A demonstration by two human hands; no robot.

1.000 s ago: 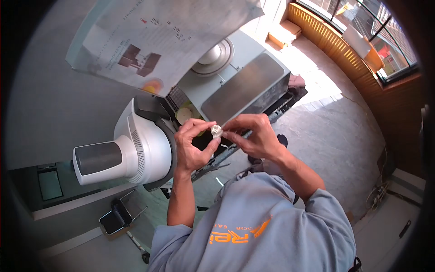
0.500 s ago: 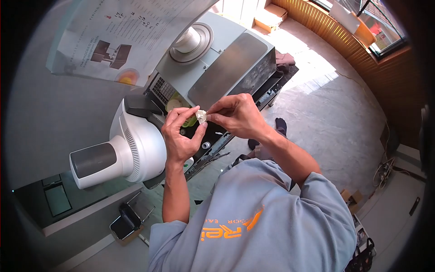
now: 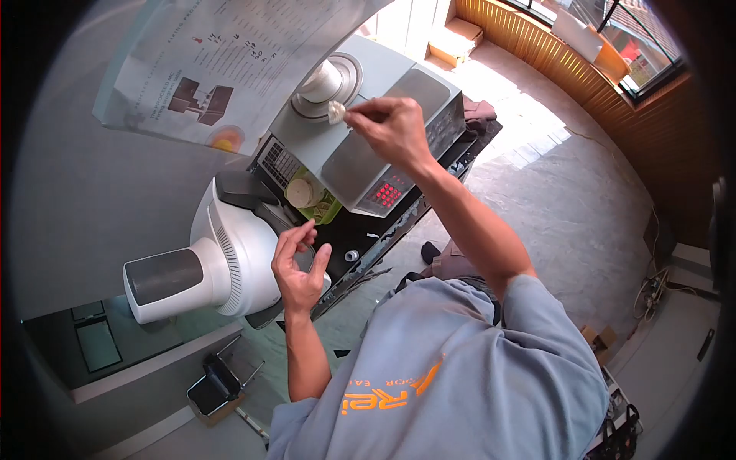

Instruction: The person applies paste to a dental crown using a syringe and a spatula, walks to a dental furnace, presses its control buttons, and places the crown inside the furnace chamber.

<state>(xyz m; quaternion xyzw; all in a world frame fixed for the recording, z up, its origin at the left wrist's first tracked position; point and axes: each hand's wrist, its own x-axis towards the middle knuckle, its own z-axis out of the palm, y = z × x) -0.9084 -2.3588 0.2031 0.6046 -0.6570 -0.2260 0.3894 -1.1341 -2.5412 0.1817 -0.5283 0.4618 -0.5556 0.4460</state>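
Note:
My right hand (image 3: 392, 132) pinches a small cream-white piece (image 3: 336, 113) between thumb and fingertips. The piece is too small to make out fully; a ribbed or honeycomb-like face showed on it earlier. It is held up in front of the white cylinder (image 3: 322, 83) on the round plate of a grey furnace-like machine (image 3: 360, 146); whether it touches anything there I cannot tell. Lower down, my left hand (image 3: 299, 270) hovers with fingers and thumb apart and nothing in it, near the white rounded machine (image 3: 241, 253) and the black tabletop (image 3: 337, 238).
Red lit keys (image 3: 387, 194) glow on the grey machine's front. Beside it stand a green basket (image 3: 331, 211) with a round tub (image 3: 302, 192) and a keypad grid (image 3: 277, 162). A small white jar (image 3: 351, 255) sits near the table edge. A printed sheet (image 3: 207, 69) hangs upper left.
My right hand has moved up and away with the small cream-white piece, toward the white cylinder. My left hand has let go of the piece and dropped slightly lower.

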